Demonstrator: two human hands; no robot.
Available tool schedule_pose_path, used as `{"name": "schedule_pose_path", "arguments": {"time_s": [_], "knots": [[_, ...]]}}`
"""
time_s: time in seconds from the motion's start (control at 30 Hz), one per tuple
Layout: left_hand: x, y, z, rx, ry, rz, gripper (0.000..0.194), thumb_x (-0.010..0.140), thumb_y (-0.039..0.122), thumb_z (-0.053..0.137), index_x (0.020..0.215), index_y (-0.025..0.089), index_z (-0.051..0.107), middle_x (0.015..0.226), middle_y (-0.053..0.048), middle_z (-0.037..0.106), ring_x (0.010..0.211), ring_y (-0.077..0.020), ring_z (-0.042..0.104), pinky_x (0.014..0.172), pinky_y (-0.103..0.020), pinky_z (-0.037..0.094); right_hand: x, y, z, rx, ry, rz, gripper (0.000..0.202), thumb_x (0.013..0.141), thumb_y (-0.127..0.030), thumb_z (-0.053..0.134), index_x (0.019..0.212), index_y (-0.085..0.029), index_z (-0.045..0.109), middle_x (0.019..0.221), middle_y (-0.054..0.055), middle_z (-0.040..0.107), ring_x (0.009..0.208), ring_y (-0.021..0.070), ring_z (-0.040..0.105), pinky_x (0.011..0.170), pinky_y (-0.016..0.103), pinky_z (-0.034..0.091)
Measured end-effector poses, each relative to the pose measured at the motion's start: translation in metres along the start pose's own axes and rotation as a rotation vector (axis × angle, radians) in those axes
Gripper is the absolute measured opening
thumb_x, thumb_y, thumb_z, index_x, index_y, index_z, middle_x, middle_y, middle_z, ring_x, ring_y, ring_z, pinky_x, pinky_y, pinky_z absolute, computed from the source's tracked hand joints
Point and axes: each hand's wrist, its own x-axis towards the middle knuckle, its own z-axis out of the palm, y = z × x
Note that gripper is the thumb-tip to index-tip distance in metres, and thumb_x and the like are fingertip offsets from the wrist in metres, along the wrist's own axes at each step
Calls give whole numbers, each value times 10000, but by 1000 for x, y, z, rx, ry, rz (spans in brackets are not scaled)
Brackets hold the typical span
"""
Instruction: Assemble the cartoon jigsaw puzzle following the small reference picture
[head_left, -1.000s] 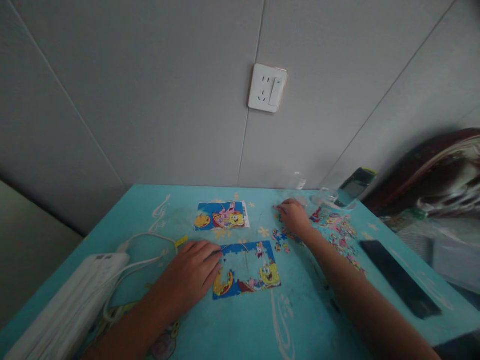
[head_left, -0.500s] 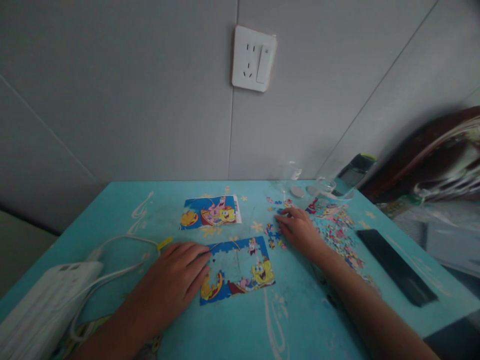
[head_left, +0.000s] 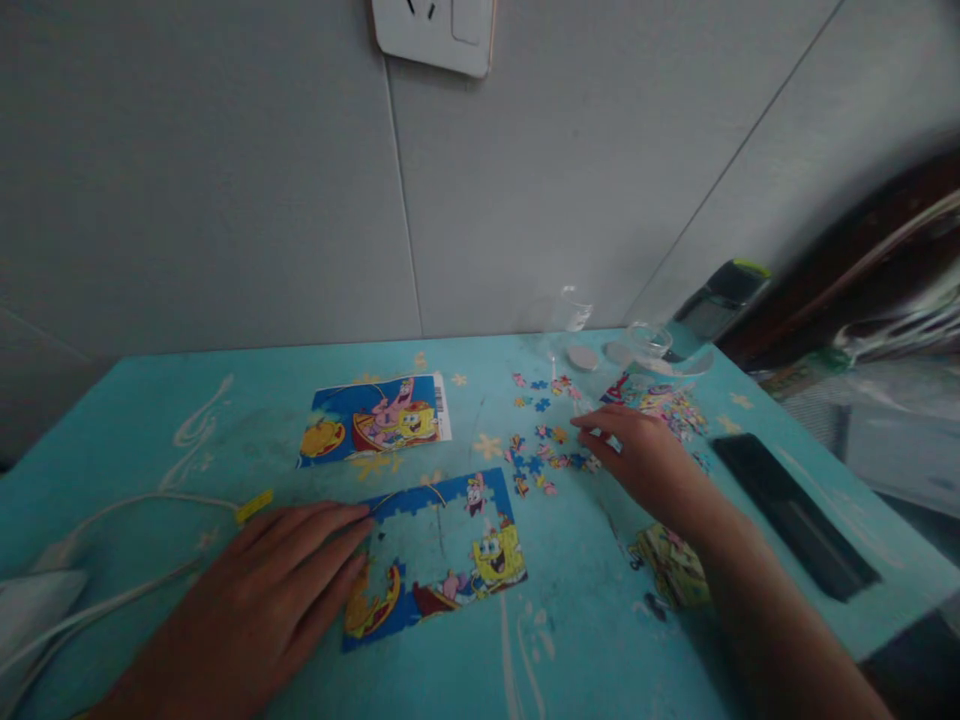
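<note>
A partly assembled jigsaw puzzle [head_left: 498,556] lies on the table, its border joined around an open middle where the tablecloth shows. My left hand [head_left: 259,585] rests flat with fingers stretched, the tips on the puzzle's left edge. Behind it is a picture card [head_left: 375,420] with the same cartoon scene. Loose puzzle pieces [head_left: 534,464] are spread to the right of the puzzle. Over their right side my right hand [head_left: 637,450] has thumb and fingertips brought together; anything between them is too small to make out. A larger heap of pieces [head_left: 679,412] is partly behind this hand.
White cables [head_left: 157,497] and a white block [head_left: 37,610] are at the left. A dark flat strip [head_left: 795,515] lies at the right, with clear containers [head_left: 649,342] and a bottle [head_left: 724,300] behind. A patterned packet [head_left: 673,567] sits by my right forearm.
My view has shifted right and tilted down. My right hand has drawn right from among the loose pieces, uncovering more of them. My left hand stays on the puzzle's left edge.
</note>
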Motion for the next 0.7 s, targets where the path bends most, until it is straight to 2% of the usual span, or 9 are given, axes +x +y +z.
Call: {"name": "schedule_pose_path", "arguments": {"time_s": [0.23,0.4,0.53,0.6,0.7], "knots": [[-2,-9,3,-76,-5,-26,348,996,459,545,1300,315,634,1333,6,643,1184,-223,601,1075,-386,430,-3,9,-5,-53,-5,45,246,960,-248,577,1125,-272,758,1128,66,743,958,259,721,890,425,554],[-1,-10,3,-66,4,-6,326,996,449,540,1274,317,647,1314,4,656,1172,-219,610,1069,-381,433,-6,10,-8,2,-129,83,220,931,-235,615,1104,-263,748,1076,55,760,952,251,714,851,386,542],[-4,-11,4,-43,-2,13,359,981,457,547,1309,337,628,1327,9,653,1179,-232,614,1079,-404,428,-7,9,-11,30,-203,125,166,906,-255,661,1050,-264,743,942,35,753,825,220,690,747,339,508],[-5,-13,6,-41,1,19,354,980,429,549,1315,340,622,1330,12,652,1182,-231,613,1084,-404,423,-7,12,-14,47,-193,160,185,906,-236,652,1073,-261,726,898,26,744,788,203,675,714,320,485],[-5,-15,8,-46,6,23,344,980,382,543,1314,338,612,1333,12,648,1182,-234,611,1083,-416,417,-7,21,-18,5,-102,228,191,908,-198,615,1071,-230,709,899,42,737,794,201,664,705,316,459]]}}
